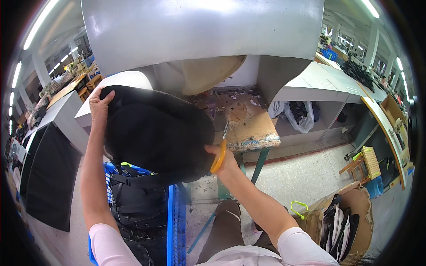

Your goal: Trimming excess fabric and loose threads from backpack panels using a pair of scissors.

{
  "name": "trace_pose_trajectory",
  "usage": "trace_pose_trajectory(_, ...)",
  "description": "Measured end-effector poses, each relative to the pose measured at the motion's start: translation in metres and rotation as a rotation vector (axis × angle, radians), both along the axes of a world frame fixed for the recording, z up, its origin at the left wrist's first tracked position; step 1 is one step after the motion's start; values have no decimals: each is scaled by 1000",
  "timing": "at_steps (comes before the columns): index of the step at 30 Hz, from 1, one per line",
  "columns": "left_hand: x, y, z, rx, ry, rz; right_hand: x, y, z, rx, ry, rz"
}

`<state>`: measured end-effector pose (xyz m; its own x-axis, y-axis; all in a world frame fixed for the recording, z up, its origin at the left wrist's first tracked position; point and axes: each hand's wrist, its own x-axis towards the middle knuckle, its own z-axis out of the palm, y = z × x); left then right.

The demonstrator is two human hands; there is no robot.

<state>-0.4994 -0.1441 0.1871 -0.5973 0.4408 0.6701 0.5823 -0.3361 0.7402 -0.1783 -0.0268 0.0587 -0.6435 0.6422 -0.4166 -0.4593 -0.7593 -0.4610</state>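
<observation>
Right in the middle of the view is a big black soft fabric bag, held up in the air by two bare hands. It is the thing to find everything else by.

At the top left corner of the bag, the left hand is closed around the edge, with the fingers curled over the cloth. The arm comes up along the left side of the bag.

At the right edge of the bag, the right hand is wrapped around a pair of scissors with orange handles. The thin metal blades point up, just beside the bag's edge. I cannot tell if the blades touch the cloth.

Just under the bag is a blue plastic crate with more black bags and straps piled inside.

Behind the bag, to the right, is a small worn wooden work table with a chewed-up top and green metal legs. Little scraps lie on it. Above the bag hangs a wide shiny grey metal hood.

Far to the right of the bag, low down, is a brown cardboard box holding black and white pieces. Near it is a little wooden stool. Past the work table sits a clear plastic sack under a long white bench.

Left of the bag, a flat black panel leans near the floor.
</observation>
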Motion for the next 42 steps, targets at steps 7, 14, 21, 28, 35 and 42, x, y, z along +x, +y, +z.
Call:
trace_pose_trajectory(7,-9,30,-18,-11,-58,7,-5,3,0,-28,-53,-88)
trace_pose_trajectory(14,-17,45,-31,-43,-70,14,-4,4,-10,6,15,-99)
trace_pose_trajectory(21,-16,65,-42,-25,-69,4,-2,3,-25,37,-35,-161)
trace_pose_trajectory(28,-2,72,-49,-66,-113,-68,13,-8,-29,20,-77,-170)
trace_pose_trajectory(35,74,-15,-46,-560,710,390,76,-34,-7,523,-322,-209)
trace_pose_trajectory(42,187,-43,-55,-652,17,-778,50,-24,98,1538,-330,378)
